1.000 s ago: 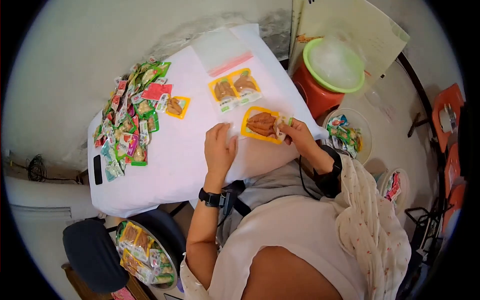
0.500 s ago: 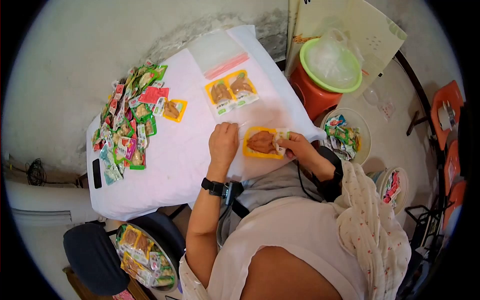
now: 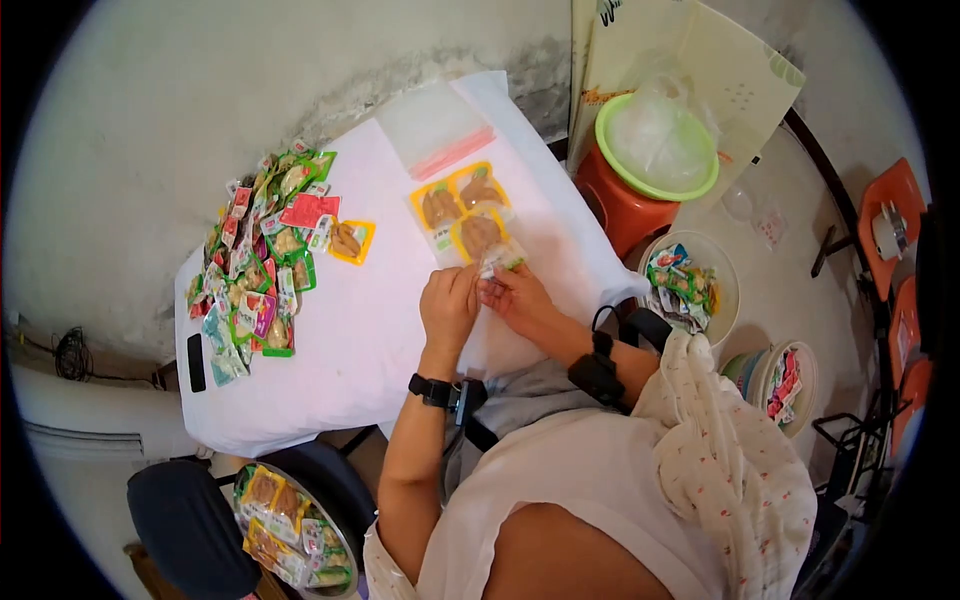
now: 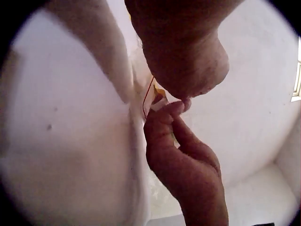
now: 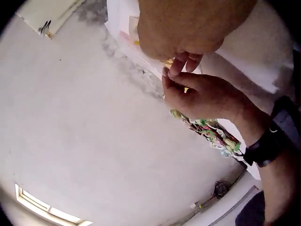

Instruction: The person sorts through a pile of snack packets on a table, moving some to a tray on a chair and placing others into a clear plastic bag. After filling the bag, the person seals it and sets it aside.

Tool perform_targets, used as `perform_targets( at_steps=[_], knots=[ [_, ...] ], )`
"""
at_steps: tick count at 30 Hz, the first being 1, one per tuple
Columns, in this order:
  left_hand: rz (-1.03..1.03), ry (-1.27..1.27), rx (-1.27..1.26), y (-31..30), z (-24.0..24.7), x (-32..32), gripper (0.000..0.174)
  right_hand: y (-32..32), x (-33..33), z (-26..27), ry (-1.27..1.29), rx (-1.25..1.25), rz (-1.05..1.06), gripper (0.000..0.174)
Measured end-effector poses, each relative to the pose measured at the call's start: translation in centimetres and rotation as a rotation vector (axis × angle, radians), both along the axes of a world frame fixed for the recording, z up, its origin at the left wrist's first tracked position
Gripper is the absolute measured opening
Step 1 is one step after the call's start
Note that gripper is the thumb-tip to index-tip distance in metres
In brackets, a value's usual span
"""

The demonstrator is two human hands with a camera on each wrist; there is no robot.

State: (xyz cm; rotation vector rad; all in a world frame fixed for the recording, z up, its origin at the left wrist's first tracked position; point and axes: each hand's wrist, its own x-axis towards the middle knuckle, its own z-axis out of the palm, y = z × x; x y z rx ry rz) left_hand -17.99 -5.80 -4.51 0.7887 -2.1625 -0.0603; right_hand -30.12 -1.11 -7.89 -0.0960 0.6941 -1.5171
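My left hand [image 3: 450, 305] has its thumb and fingers pinched together at the near edge of a clear plastic bag, whose film is hard to see. Just right of it, my right hand [image 3: 520, 300] grips the whitish end of a yellow-edged snack packet [image 3: 480, 232] with brown pieces inside. That packet overlaps the lower part of two like packets [image 3: 460, 195] lying side by side beyond it. In the left wrist view the fingertips of the right hand [image 4: 183, 146] meet close under the left hand. The right wrist view has the left hand [image 5: 202, 94] with thumb and fingers together.
A pile of mixed snack packets [image 3: 255, 265] covers the table's left, a single yellow packet [image 3: 345, 240] beside it. Behind lies a flat zip bag [image 3: 430, 125]; a phone [image 3: 196, 362] is near the left edge. Right stand a green basin [image 3: 705, 185] and packet-filled tubs [image 3: 735, 290].
My right hand has carried the yellow-edged packet left and away from me, from the near right onto the lower edge of the two packets. My left hand stays nearly in place, fingers now close beside the right's.
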Motion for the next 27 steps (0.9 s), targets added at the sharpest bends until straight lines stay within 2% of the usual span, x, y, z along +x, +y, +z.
perform_targets(
  at_steps=[1,5,7,8,10,14,16,17,19,20,22,23,25,27],
  knots=[
    [-0.003,0.001,-0.003,0.0,-0.2,0.0,0.02,-0.9,0.1,-1.1,-0.022,-0.104,-0.021,0.016],
    [0.055,0.017,0.007,-0.3,-1.9,0.3,0.024,-2.5,0.0,-0.8,-0.022,-0.021,-0.101,0.014],
    [0.068,0.021,0.014,-0.2,-2.7,0.5,0.025,-2.6,-0.5,-3.8,0.108,-0.247,0.013,0.014],
    [0.066,0.016,0.027,-0.2,-3.0,0.6,0.025,-2.4,-0.5,-2.8,0.109,-0.248,0.012,0.014],
    [0.062,0.013,0.041,-0.3,-3.2,0.5,0.025,-1.6,-0.4,0.6,-0.021,0.053,-0.075,0.013],
    [0.051,0.049,0.054,-0.3,-2.9,0.4,0.024,-2.4,-0.7,-1.8,0.022,0.061,-0.041,0.014],
    [0.048,0.059,0.072,-0.3,-2.8,0.4,0.023,-2.8,-0.7,-5.1,0.568,-0.405,0.084,0.015],
    [0.056,0.065,0.075,-0.2,-2.8,0.4,0.022,-3.0,-0.5,-4.7,0.567,-0.405,0.081,0.015],
    [0.064,0.073,0.078,-0.2,-2.8,0.4,0.021,-4.0,0.2,-2.6,0.02,0.096,-0.116,0.014],
    [0.061,0.074,0.082,-0.1,-2.7,0.4,0.02,-4.1,0.3,-1.9,0.02,0.096,-0.117,0.014],
    [0.059,0.076,0.087,-0.1,-2.7,0.4,0.019,-4.0,0.5,-0.5,-0.056,0.133,-0.274,0.013],
    [0.058,0.078,0.085,0.0,-2.6,0.4,0.018,-4.3,0.2,-2.5,-0.056,0.133,-0.274,0.013],
    [0.057,0.08,0.08,0.0,-2.7,0.4,0.018,-5.0,-0.5,-8.2,0.761,-0.252,-0.184,0.028],
    [0.057,0.074,0.056,-0.1,-2.7,0.4,0.018,-4.1,0.0,-8.2,0.864,-0.274,-0.191,0.03]
  ],
)
